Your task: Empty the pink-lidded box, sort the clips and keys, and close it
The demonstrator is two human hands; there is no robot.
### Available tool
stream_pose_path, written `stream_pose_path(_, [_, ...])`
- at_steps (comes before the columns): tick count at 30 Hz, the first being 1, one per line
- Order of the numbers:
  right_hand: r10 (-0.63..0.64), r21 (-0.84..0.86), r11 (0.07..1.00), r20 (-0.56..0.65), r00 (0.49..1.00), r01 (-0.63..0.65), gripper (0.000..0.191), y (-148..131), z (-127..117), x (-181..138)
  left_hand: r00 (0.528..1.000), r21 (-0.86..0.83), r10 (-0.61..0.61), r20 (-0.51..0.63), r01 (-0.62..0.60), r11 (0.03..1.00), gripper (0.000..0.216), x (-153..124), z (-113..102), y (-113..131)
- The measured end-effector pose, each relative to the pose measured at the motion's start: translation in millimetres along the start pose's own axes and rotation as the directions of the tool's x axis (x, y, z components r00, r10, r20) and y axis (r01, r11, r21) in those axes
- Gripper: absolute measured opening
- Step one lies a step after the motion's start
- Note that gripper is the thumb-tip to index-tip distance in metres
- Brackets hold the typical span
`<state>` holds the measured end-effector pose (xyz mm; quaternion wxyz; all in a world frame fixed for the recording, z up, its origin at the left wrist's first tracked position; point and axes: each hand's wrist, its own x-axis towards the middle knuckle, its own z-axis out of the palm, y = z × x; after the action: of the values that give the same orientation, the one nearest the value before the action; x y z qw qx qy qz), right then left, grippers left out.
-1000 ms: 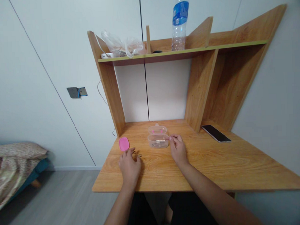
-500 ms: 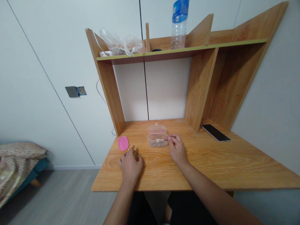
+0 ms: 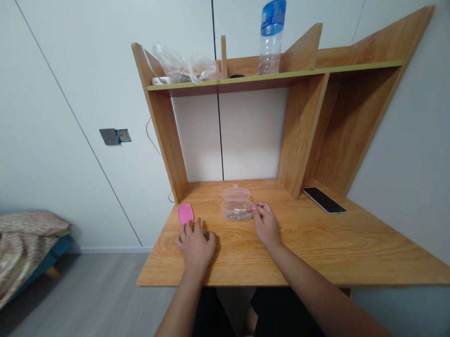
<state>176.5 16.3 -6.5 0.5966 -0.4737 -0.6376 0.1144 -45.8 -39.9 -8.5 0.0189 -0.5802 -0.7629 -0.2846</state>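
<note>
A small clear plastic box [image 3: 236,215] stands on the desk with its hinged lid [image 3: 235,194] tipped back, and a few small, thin metallic-looking items lie inside. At the box's right end my right hand [image 3: 265,225] is closed, thumb and fingers pinching its rim. My left hand [image 3: 197,243] rests palm down on the desk, fingers spread. Small dark looped items [image 3: 205,233] lie between its thumb and forefinger, mostly covered, too small to name. Just beyond the left fingertips is a flat pink square piece [image 3: 185,214].
A phone [image 3: 324,200] lies on the desk [image 3: 310,249] at the right. The wooden shelf [image 3: 243,83] above carries a water bottle [image 3: 273,32] and a clear plastic bag [image 3: 186,66]. A bed [image 3: 27,241] stands at far left.
My left hand has shifted slightly, its fingers reaching farther forward toward the pink piece and covering more of the dark looped items. My right hand stays at the box.
</note>
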Motion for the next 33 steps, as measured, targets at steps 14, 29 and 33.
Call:
stream_pose_path(14, [0.015, 0.016, 1.000, 0.013, 1.000, -0.015, 0.039, -1, 0, 0, 0.999, 0.068, 0.047, -0.014, -0.046, 0.997, 0.062, -5, -1, 5])
stream_pose_path(29, [-0.004, 0.016, 1.000, 0.013, 1.000, 0.004, 0.040, 5, 2, 0, 0.999, -0.077, -0.045, -0.009, 0.044, 0.996, 0.042, -1, 5, -4])
stream_pose_path(33, [-0.006, 0.008, 1.000, 0.013, 1.000, 0.006, 0.041, 5, 2, 0, 0.994, -0.105, -0.075, -0.074, 0.067, 0.992, 0.037, 1, 7, -7])
